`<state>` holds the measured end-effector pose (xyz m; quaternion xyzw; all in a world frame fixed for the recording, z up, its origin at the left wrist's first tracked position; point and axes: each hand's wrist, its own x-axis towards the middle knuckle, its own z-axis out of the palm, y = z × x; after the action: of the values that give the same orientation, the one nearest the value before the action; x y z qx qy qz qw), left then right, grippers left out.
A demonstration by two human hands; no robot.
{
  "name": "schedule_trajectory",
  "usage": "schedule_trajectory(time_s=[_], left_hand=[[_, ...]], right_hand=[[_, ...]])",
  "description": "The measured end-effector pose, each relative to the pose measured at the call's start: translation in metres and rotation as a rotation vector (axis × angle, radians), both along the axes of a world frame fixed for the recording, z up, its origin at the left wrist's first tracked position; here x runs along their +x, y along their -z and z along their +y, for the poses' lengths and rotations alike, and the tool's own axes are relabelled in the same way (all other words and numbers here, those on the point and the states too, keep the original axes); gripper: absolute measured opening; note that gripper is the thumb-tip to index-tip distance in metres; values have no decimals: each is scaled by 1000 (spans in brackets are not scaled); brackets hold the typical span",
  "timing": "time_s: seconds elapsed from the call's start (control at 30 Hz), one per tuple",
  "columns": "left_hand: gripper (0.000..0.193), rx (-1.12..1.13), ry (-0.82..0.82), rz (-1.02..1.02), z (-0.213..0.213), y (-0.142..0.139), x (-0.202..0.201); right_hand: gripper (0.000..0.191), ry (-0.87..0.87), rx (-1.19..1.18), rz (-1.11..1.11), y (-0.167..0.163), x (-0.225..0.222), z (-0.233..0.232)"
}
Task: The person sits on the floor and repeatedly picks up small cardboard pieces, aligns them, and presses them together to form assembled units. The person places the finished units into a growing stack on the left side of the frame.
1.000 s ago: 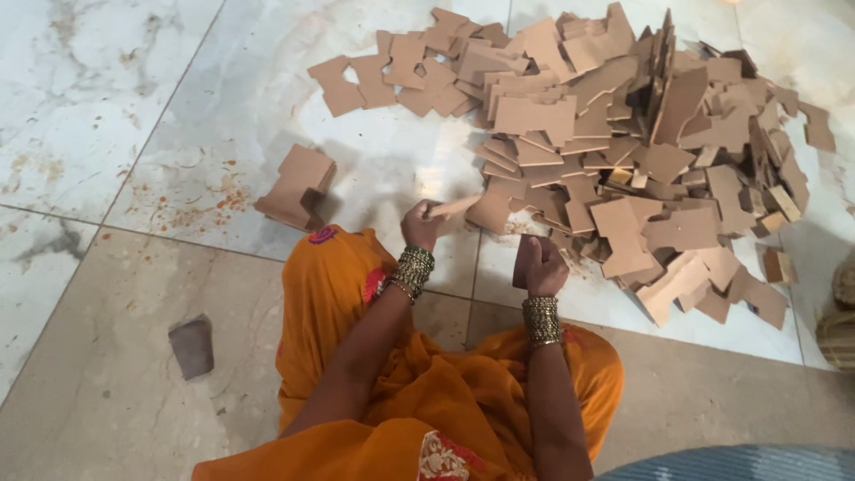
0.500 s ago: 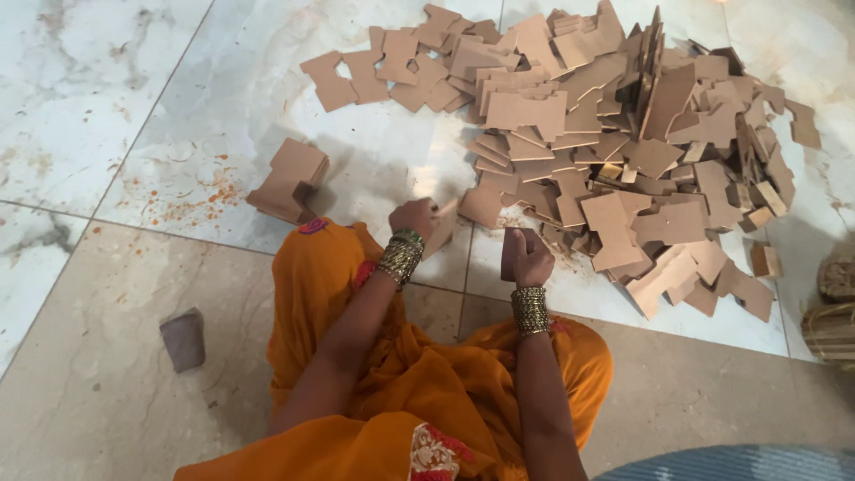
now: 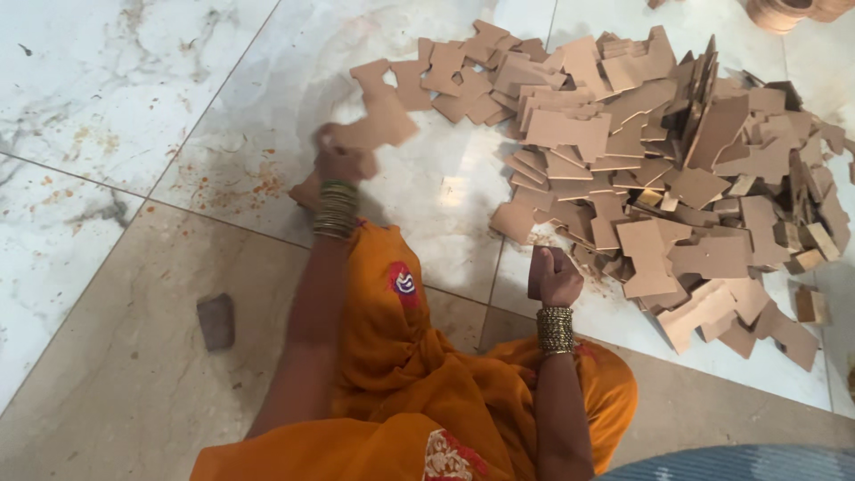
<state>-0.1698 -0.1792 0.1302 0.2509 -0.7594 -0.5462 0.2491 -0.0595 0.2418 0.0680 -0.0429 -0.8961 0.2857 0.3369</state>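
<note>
Here, the left hand (image 3: 343, 163), motion-blurred, grips a brown cutout (image 3: 381, 120) above the floor (image 3: 107, 98), hiding a stack (image 3: 307, 190) below. The right hand (image 3: 557, 276) is fisted around a dark block (image 3: 537, 272), mostly hidden, beside the pile (image 3: 677, 169), cut off at right.

You're wearing an orange draped garment (image 3: 401, 392) with a small red embroidered patch (image 3: 403, 278) and patterned trim at the hem. Stacked bangles on both wrists: greenish-gold left (image 3: 336, 209), gold right (image 3: 555, 330). Arms bare.
</note>
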Motion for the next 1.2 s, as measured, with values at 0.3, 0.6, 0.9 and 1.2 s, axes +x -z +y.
schedule_trajectory(time_s=[0.3, 0.6, 0.9, 1.2], left_hand=[[85, 711, -62, 81, -59, 31, 51], [89, 337, -51, -134, -70, 58, 62], [63, 151, 26, -186, -85, 61, 71], [84, 125, 2, -246, -89, 64, 75]], right_hand=[[47, 63, 76, -60, 11, -2, -12], [44, 40, 48, -130, 17, -1, -7], [44, 52, 46, -154, 19, 0, -9], [36, 6, -15, -157, 17, 2, -9]])
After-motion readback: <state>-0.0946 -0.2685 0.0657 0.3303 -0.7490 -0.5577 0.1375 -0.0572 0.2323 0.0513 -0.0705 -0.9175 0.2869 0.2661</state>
